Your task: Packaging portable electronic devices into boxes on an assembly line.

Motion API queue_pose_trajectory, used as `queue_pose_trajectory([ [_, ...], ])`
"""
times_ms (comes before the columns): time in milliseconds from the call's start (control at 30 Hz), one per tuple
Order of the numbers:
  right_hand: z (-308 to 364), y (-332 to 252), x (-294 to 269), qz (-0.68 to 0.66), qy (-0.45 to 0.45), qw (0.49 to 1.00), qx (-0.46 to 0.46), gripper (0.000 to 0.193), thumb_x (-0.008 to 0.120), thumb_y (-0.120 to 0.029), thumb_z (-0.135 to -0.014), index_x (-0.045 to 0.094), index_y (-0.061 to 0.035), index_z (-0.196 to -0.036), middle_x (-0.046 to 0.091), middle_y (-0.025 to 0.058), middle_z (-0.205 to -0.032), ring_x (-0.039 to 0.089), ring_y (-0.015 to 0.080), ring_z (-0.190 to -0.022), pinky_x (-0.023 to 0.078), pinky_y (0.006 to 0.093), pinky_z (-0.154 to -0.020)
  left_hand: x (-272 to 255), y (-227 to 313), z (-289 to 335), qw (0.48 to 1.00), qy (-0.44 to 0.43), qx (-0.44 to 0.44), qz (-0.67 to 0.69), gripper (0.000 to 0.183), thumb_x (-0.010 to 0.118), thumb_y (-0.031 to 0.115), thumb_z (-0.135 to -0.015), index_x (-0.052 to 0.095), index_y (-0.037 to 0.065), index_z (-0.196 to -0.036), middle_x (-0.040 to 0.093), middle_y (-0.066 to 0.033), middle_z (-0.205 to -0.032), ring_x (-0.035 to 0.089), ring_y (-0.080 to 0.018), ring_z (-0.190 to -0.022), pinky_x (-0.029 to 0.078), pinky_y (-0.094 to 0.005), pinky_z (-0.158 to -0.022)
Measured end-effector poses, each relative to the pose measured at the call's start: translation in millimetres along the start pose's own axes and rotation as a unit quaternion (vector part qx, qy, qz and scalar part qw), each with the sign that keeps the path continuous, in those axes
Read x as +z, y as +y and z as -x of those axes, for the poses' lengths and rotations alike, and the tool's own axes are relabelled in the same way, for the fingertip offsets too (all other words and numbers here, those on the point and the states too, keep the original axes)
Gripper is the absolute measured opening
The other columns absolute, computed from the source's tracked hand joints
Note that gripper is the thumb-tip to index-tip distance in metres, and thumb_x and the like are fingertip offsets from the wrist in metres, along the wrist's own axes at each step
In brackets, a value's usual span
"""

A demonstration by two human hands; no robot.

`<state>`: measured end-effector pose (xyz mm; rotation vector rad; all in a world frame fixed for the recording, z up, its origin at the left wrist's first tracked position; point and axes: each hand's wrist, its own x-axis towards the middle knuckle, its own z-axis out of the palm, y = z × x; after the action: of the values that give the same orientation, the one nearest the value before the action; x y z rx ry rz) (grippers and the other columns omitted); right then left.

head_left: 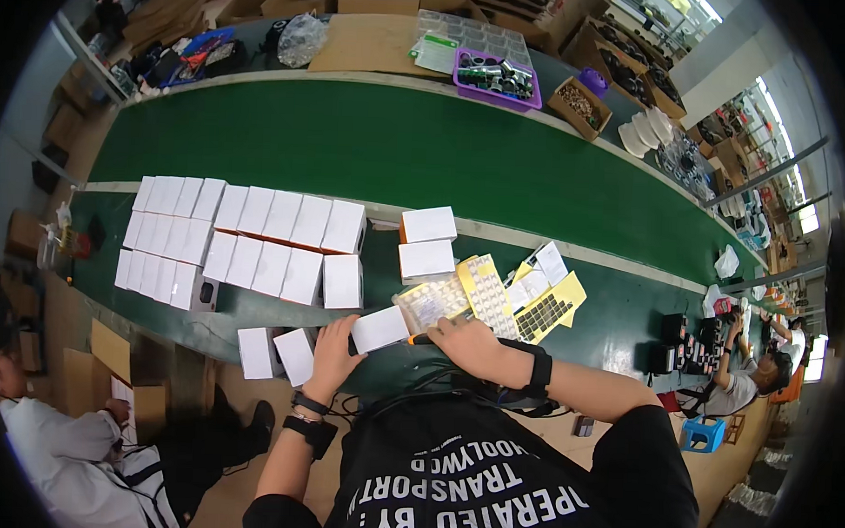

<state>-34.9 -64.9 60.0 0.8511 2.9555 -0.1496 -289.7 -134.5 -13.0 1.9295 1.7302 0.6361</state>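
l hand [336, 352] part-open – on wht box [381, 329]; r hand [475, 348] curled

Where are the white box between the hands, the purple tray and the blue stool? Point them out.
White box [380, 329]: head view, middle of its white face.
Purple tray [496, 100]: head view, its near wall.
Blue stool [704, 427]: head view, its seat.

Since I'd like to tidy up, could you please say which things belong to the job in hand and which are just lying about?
Probably the job's:
white box between left hand and right hand
yellow label sheets
rows of white boxes

Apparently lying about:
purple tray of parts
clear plastic bag
blue stool
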Motion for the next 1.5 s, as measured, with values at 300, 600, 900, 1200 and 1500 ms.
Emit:
queue_pose_trajectory([
  [300, 34, 21, -47, -0.263, 0.008, 0.952, 0.159, 0.031, 0.059, -0.011, -0.076, 0.058, -0.0113, -0.107, 0.057, 0.0099, -0.088, 0.060, 0.0299, -0.074, 0.050, 0.0375, -0.062, -16, 19, 0, 1.000, 0.006, 0.016, 0.015, 0.073, 0.076, 0.008, -0.057, 0.044, 0.005, -0.123, 0.050, -0.0134, -0.120, 0.044, -0.0325, -0.113, 0.033, -0.0424, -0.097],
  [600, 50, 31, -40, -0.398, 0.092, 0.873, 0.265, 0.033, 0.063, -0.011, -0.077, 0.058, -0.0066, -0.110, 0.061, 0.0130, -0.093, 0.059, 0.0321, -0.083, 0.047, 0.0358, -0.072, -90, -19, 52, 0.940, -0.147, 0.098, -0.292, 0.059, 0.062, -0.004, -0.060, 0.053, 0.014, -0.115, 0.038, -0.0089, -0.135, 0.027, -0.0336, -0.130, 0.023, -0.0575, -0.102],
  [900, 60, 23, -28, -0.481, 0.081, 0.809, 0.328, 0.033, 0.063, -0.008, -0.077, 0.058, -0.0023, -0.109, 0.061, 0.0172, -0.094, 0.059, 0.0314, -0.086, 0.046, 0.0344, -0.075, -79, -25, 32, 0.959, -0.142, 0.100, -0.221, 0.065, 0.076, 0.019, -0.055, 0.053, 0.011, -0.114, 0.049, -0.0087, -0.114, 0.041, -0.0310, -0.111, 0.024, -0.0547, -0.102],
  [1200, 34, -8, -32, -0.390, 0.084, 0.899, 0.182, 0.036, 0.063, -0.009, -0.076, 0.057, -0.0079, -0.112, 0.059, 0.0143, -0.090, 0.060, 0.0314, -0.081, 0.048, 0.0354, -0.069, -22, -2, 60, 0.994, 0.040, -0.091, -0.036, 0.090, 0.082, 0.016, -0.054, 0.035, 0.001, -0.130, 0.044, -0.0188, -0.117, 0.039, -0.0343, -0.114, 0.033, -0.0429, -0.098],
  [1500, -22, -71, -13, -0.224, -0.032, 0.974, 0.003, 0.039, 0.060, -0.005, -0.072, 0.054, -0.0069, -0.110, 0.053, 0.0094, -0.086, 0.060, 0.0253, -0.071, 0.049, 0.0344, -0.057, 1, -45, 82, 0.942, 0.112, -0.186, 0.256, 0.083, 0.076, -0.001, -0.059, 0.035, 0.006, -0.131, 0.046, -0.0136, -0.126, 0.047, -0.0268, -0.115, 0.038, -0.0342, -0.097],
])
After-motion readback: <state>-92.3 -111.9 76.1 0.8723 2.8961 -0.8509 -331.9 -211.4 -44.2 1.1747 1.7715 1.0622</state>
